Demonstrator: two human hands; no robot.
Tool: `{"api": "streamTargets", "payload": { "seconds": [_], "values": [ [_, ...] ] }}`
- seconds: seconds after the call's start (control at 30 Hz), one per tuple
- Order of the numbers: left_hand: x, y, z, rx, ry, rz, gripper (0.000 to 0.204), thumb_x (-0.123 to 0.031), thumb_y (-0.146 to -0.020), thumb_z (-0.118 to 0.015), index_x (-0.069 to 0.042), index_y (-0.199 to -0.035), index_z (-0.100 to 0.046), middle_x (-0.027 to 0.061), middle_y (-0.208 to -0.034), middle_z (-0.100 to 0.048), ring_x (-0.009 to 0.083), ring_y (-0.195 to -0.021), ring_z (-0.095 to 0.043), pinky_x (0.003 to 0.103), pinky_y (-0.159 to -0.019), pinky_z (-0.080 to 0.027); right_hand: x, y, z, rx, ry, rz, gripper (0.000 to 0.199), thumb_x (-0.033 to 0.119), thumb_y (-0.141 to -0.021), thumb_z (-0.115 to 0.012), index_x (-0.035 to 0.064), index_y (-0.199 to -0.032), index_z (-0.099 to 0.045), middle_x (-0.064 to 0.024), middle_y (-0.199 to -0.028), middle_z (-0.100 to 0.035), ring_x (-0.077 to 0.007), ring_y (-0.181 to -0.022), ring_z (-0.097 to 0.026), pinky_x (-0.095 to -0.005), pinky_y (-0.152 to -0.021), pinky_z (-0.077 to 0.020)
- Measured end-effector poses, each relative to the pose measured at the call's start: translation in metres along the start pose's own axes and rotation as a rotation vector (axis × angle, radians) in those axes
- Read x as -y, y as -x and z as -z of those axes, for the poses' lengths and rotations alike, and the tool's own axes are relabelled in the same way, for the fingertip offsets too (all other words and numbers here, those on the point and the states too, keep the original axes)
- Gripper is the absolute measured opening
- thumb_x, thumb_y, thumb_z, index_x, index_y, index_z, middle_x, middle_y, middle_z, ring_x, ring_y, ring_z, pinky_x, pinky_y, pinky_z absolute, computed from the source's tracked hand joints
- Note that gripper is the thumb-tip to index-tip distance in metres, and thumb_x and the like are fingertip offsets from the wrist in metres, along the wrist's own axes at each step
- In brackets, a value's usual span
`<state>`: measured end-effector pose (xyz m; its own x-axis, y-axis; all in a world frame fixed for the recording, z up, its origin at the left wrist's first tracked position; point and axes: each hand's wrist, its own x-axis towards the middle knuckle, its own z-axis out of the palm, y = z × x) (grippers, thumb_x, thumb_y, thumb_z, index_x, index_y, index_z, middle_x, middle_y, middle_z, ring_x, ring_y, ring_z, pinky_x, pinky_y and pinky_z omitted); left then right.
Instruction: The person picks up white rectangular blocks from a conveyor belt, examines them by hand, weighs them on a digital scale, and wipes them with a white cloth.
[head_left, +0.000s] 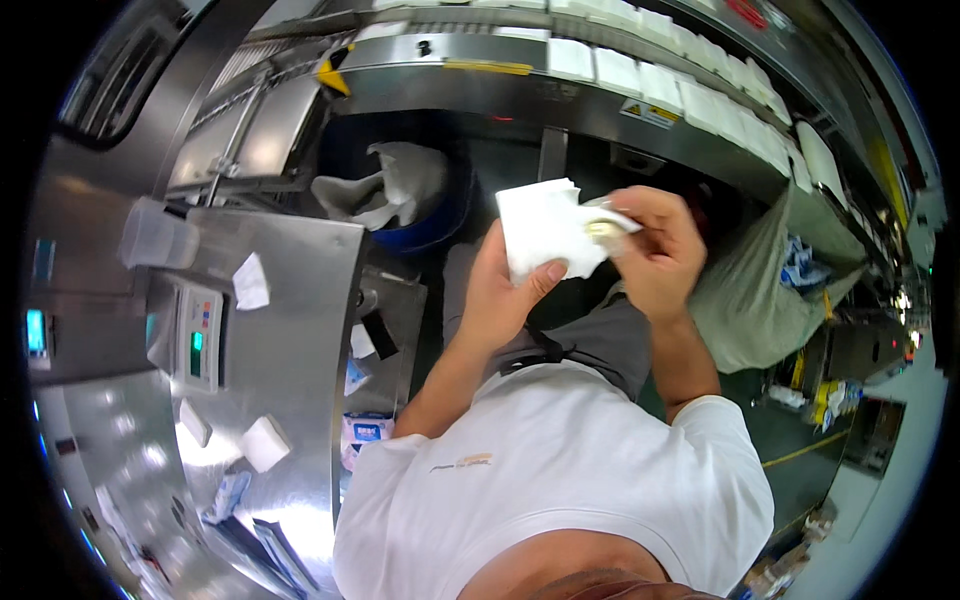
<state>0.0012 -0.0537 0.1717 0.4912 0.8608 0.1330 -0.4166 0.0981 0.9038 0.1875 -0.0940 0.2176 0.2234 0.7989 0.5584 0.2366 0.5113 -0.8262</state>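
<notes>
My left hand [500, 290] holds a white folded tissue pack [545, 228] from below, thumb pressed on its lower edge. My right hand [655, 245] pinches the right side of the same pack, its fingers curled around a corner of clear wrap. Both hands are raised in front of me, over my grey trousers [590, 340] and white shirt [560, 480]. Behind them a conveyor [640, 80] carries a row of white packs.
A steel table [290, 330] at my left bears a small scale with a green display [197, 335], white pads and a plastic cup [155, 235]. A blue bin [420, 215] with white scraps sits under the conveyor. A grey sack [750, 290] hangs at right.
</notes>
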Motion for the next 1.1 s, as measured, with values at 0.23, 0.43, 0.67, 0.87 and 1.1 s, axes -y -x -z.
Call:
{"api": "streamTargets", "payload": {
  "seconds": [0.23, 0.43, 0.67, 0.87, 1.1],
  "values": [
    [-0.017, 0.017, 0.029, 0.023, 0.212, -0.028, 0.048, -0.021, -0.107, -0.059, 0.001, -0.146, -0.044, 0.0207, -0.135, -0.064, 0.0313, -0.115, -0.070, 0.041, -0.099, -0.055, 0.008, -0.093, -0.006, -0.196, 0.133, 0.243, 0.035, 0.000, -0.093, -0.073, -0.0008, -0.127, -0.064, -0.0106, -0.123, -0.071, -0.0156, -0.108, -0.069, -0.0272, -0.091, -0.0558],
    [0.006, 0.058, 0.051, -0.138, 0.102, 0.028, 0.045, -0.010, -0.106, -0.052, 0.004, -0.148, -0.042, 0.0191, -0.136, -0.062, 0.0312, -0.118, -0.067, 0.043, -0.103, -0.053, -0.003, -0.120, -0.132, 0.550, 0.063, -0.007, 0.034, -0.006, -0.089, -0.061, 0.0069, -0.119, -0.070, -0.0062, -0.115, -0.072, -0.0153, -0.102, -0.070, -0.0289, -0.087, -0.0555],
    [0.030, 0.100, 0.058, -0.114, 0.061, 0.138, 0.047, -0.021, -0.105, -0.060, 0.004, -0.141, -0.045, 0.0249, -0.123, -0.068, 0.0358, -0.105, -0.072, 0.047, -0.093, -0.059, -0.121, -0.091, -0.274, 0.862, -0.150, 0.007, 0.033, 0.014, -0.085, -0.075, 0.0034, -0.114, -0.065, -0.0143, -0.101, -0.073, -0.0277, -0.092, -0.070, -0.0398, -0.083, -0.0541],
    [0.009, 0.080, 0.042, -0.221, 0.041, 0.093, 0.055, -0.030, -0.102, -0.067, 0.002, -0.141, -0.047, 0.0267, -0.118, -0.069, 0.0366, -0.099, -0.074, 0.051, -0.088, -0.062, -0.109, -0.097, -0.194, 0.561, 0.138, 0.187, 0.023, 0.018, -0.096, -0.066, 0.0030, -0.112, -0.065, -0.0160, -0.104, -0.072, -0.0329, -0.097, -0.070, -0.0414, -0.084, -0.0539],
    [0.011, 0.018, 0.032, -0.209, 0.009, 0.097, 0.041, -0.012, -0.106, -0.057, 0.001, -0.143, -0.047, 0.0171, -0.135, -0.062, 0.0277, -0.116, -0.066, 0.049, -0.102, -0.055, -0.053, -0.066, -0.009, 0.584, 0.033, 0.008, 0.039, 0.028, -0.091, -0.077, 0.0081, -0.124, -0.071, -0.0107, -0.132, -0.059, -0.0228, -0.116, -0.062, -0.0332, -0.092, -0.0543]
  ]
}}
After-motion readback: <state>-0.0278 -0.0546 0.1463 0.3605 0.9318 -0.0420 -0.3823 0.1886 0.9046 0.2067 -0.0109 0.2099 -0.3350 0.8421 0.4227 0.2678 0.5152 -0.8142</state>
